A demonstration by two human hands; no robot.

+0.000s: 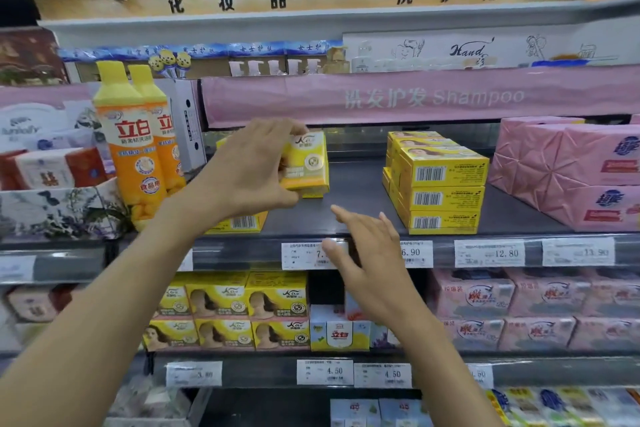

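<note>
My left hand [254,166] grips a small yellow soap box [306,163], fingers over its top and thumb beneath, just above the dark shelf board [353,204]. Another yellow box [239,222] lies flat on the shelf under my left wrist. My right hand [372,253] hovers lower, in front of the shelf's front edge, fingers spread and holding nothing. To the right stands a stack of yellow boxes with barcodes [440,180].
Two orange detergent bottles [138,146] stand left of my left hand. Pink wrapped packs [568,173] fill the shelf's right end. Price tags [488,253] line the shelf edge. The shelf below holds more yellow boxes [239,308] and pink soap packs [540,308]. A pink shampoo banner [415,97] hangs above.
</note>
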